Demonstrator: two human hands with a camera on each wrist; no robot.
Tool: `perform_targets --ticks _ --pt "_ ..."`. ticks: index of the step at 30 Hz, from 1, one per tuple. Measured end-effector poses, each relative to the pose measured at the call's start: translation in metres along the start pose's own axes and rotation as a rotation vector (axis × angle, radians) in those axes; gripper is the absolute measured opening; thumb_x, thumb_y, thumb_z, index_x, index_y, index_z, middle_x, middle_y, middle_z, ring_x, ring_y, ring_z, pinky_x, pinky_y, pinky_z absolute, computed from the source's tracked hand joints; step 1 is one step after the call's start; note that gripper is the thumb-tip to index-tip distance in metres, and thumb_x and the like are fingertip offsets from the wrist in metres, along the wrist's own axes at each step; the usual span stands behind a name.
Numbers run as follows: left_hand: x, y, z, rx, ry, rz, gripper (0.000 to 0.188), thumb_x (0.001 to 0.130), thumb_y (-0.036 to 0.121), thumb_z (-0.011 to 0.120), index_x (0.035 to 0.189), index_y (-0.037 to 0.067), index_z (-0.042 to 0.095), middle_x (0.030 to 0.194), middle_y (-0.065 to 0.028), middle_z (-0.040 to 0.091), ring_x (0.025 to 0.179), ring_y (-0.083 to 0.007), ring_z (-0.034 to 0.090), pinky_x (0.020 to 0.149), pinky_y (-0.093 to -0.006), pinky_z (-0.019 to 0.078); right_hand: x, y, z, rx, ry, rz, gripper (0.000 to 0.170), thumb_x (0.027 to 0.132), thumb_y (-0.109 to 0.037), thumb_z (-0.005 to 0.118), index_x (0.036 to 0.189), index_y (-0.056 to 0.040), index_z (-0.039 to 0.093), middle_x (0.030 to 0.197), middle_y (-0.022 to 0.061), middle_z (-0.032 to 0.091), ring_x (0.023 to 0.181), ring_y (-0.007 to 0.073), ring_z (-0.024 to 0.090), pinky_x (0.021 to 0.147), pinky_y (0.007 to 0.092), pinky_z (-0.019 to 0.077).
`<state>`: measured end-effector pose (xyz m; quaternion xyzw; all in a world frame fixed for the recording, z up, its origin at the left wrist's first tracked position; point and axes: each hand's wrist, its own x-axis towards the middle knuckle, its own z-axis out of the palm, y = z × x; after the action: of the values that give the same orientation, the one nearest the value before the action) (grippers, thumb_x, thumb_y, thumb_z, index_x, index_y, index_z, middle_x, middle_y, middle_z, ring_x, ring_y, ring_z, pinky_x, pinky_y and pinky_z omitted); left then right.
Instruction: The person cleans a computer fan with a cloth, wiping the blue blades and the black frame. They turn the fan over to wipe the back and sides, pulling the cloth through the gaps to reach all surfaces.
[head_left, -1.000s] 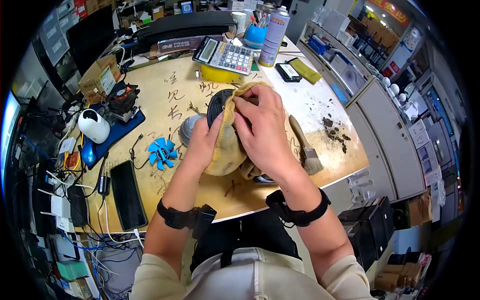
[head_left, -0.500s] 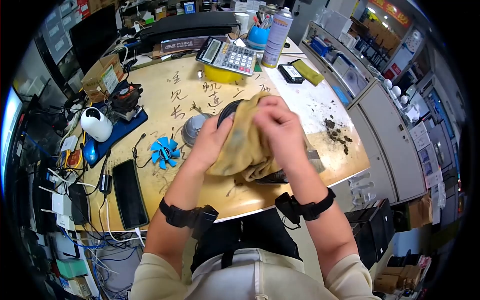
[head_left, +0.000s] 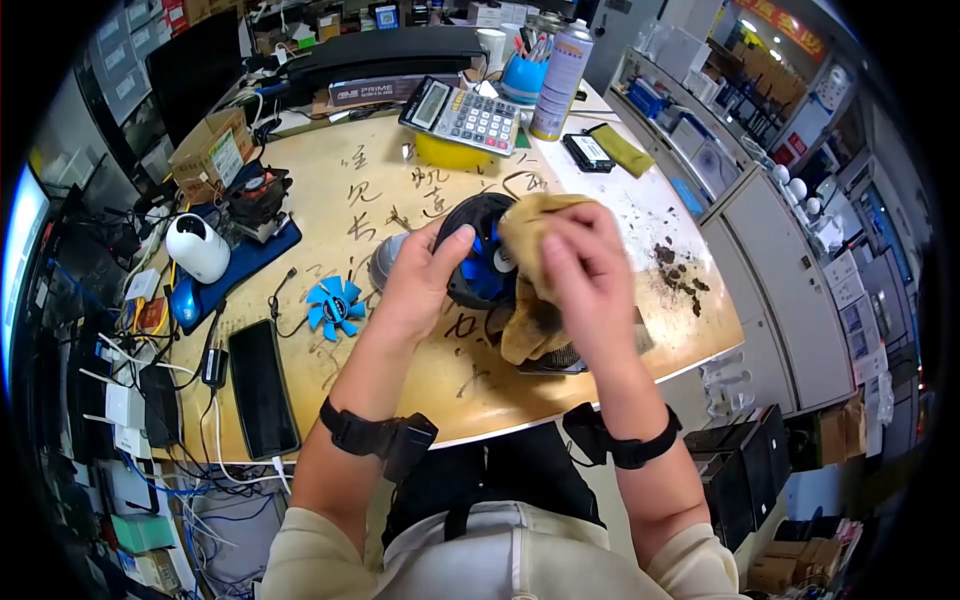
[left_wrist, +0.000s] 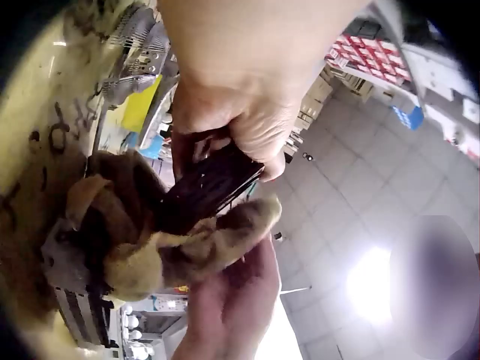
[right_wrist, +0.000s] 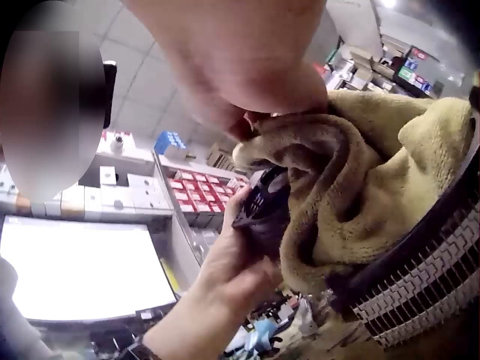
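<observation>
Leftmost, a black phone (head_left: 264, 390) lies flat on the counter (head_left: 400, 400), its length running roughly toward and away from the person, and a loose blue fan rotor (head_left: 335, 307) lies between it and the left hand (head_left: 415, 285). Just behind the left hand sits a grey round part (head_left: 383, 262), partly hidden by the fingers. The left hand pinches the rim of the black fan (head_left: 480, 250), thumb over the near face and fingers behind; the fan is held up off the counter, between the two hands. Its face, with blue blades and a hub, points up toward the head camera; being round, it shows no clear long axis there. The left wrist view has it nearly edge-on instead, a dark slab whose length slants from lower left to upper right. To the right, the right hand (head_left: 590, 265) grips the yellow-brown cloth (head_left: 545, 235), bunched between thumb and curled fingers and blurred in the head view; the cloth overlaps the fan's right edge and hangs below. Under that hanging part is a finned metal block (head_left: 552, 362), mostly covered from above, while the right wrist view shows its rows of fins plainly. Beyond the right hand, dark crumbs of dirt (head_left: 678, 280) are scattered, with brush bristles (head_left: 642, 332) showing nearer, just beside the wrist.
</observation>
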<state>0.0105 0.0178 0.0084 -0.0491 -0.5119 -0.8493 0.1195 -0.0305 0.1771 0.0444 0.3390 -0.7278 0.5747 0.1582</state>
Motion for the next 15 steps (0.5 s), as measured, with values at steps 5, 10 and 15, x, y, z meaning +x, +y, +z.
perform_targets --ticks 5,10,15 --pt "0.002 -0.010 0.003 0.173 0.063 0.160 0.030 0.087 0.018 0.056 0.109 -0.002 0.055 0.095 -0.0011 0.059 0.081 -0.0062 0.052 0.072 -0.0223 0.0450 -0.002 -0.002 0.032 -0.511 0.035 -0.245 0.023 0.071 -0.004 0.058 0.093 0.0040 0.059 0.095 0.0157 0.049 0.093 0.0338 0.045 0.083 0.0404 0.0355" --pt "0.006 -0.007 -0.008 0.120 0.081 0.098 0.027 0.087 0.017 0.055 0.105 -0.003 0.056 0.091 -0.0018 0.058 0.079 -0.0059 0.052 0.071 -0.0212 0.0444 -0.003 0.007 0.041 -0.524 0.044 -0.278 0.027 0.069 -0.002 0.059 0.096 -0.0043 0.060 0.102 0.0120 0.049 0.102 0.0327 0.043 0.088 0.0429 0.0317" --pt "0.004 -0.007 -0.004 0.001 0.091 0.088 0.027 0.087 0.016 0.054 0.106 -0.003 0.055 0.093 -0.0034 0.059 0.078 -0.0071 0.053 0.071 -0.0217 0.0456 -0.001 0.016 0.031 -0.372 -0.036 -0.364 0.020 0.067 0.001 0.061 0.086 -0.0038 0.063 0.092 0.0062 0.053 0.093 0.0298 0.048 0.085 0.0387 0.0360"
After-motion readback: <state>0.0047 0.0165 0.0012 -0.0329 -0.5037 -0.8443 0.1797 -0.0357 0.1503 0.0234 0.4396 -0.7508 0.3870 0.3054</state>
